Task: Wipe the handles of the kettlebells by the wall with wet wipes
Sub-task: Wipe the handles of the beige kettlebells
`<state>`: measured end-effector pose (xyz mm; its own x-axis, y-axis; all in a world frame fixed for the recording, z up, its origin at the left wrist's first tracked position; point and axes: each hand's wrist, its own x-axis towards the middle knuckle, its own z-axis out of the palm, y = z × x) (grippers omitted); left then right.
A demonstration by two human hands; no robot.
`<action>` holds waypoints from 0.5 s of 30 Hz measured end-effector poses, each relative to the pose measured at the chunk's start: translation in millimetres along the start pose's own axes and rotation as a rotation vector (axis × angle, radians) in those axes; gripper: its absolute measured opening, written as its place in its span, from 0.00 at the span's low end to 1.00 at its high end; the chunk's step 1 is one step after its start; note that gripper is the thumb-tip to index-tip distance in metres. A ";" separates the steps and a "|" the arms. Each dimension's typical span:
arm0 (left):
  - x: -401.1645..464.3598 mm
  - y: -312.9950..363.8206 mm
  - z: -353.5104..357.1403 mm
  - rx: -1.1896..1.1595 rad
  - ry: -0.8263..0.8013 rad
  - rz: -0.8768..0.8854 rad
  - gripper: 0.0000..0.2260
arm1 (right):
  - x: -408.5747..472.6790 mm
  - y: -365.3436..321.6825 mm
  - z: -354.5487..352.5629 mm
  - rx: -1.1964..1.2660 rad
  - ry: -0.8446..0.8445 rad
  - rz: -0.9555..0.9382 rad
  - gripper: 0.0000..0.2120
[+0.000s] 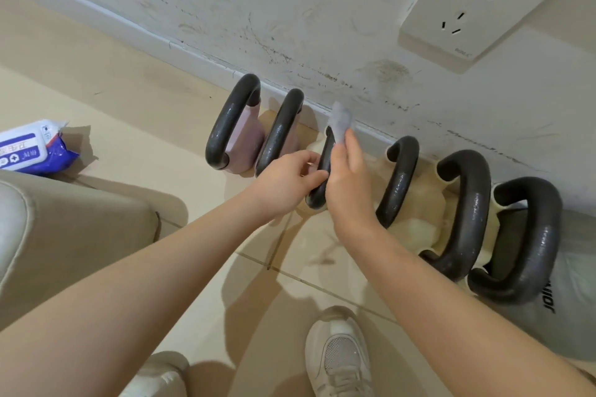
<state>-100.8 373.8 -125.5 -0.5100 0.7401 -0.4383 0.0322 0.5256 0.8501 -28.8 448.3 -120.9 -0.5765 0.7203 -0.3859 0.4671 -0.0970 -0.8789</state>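
The floor (pixel 96 80) is pale beige tile, meeting a scuffed white wall (pixel 290 10) that runs from 9 o'clock down toward 4 o'clock. A white power socket (pixel 474 6) sits on the wall at 1 o'clock. Along the foot of the wall stands a row of six kettlebells with dark handles: two pink ones at 12 o'clock, the first handle (pixel 230 122) and second handle (pixel 280 132) side by side, then cream ones and a grey one (pixel 529 235) toward 3 and 4 o'clock. A blue and white pack of wet wipes (pixel 35 148) lies on the floor at 9 o'clock, well apart from the row. A beige cushioned seat (pixel 64 222) fills the 8 o'clock side, and two white shoes (pixel 338 354) show at 6 o'clock.

The left hand (pixel 287 184) curls its grip round the lower end of the third kettlebell's handle (pixel 322 171), near the centre. The right hand (pixel 350 184) lies over the same handle just beside the left hand, its fingers pinching a crumpled wet wipe (pixel 340 122) against the handle's upper part, the wipe bunched above the fingertips toward 12 o'clock.
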 end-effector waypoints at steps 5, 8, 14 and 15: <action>-10.4 -5.2 -1.2 0.046 -0.062 0.070 0.13 | -18.4 30.4 -10.7 0.050 -0.002 -0.003 0.15; -14.4 -10.8 1.3 -0.032 -0.077 0.075 0.15 | -27.4 37.6 -8.2 0.068 0.065 0.005 0.12; -17.7 -12.8 0.6 -0.153 -0.112 0.061 0.21 | -48.9 57.4 7.2 0.089 0.026 0.108 0.26; -17.0 -12.8 0.7 -0.162 -0.109 0.057 0.21 | -46.5 51.9 7.8 0.126 0.029 0.130 0.26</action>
<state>-92.0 354.8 -129.1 -0.4149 0.8126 -0.4092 -0.0851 0.4131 0.9067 17.0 404.4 -150.7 -0.4965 0.7154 -0.4917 0.4478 -0.2742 -0.8510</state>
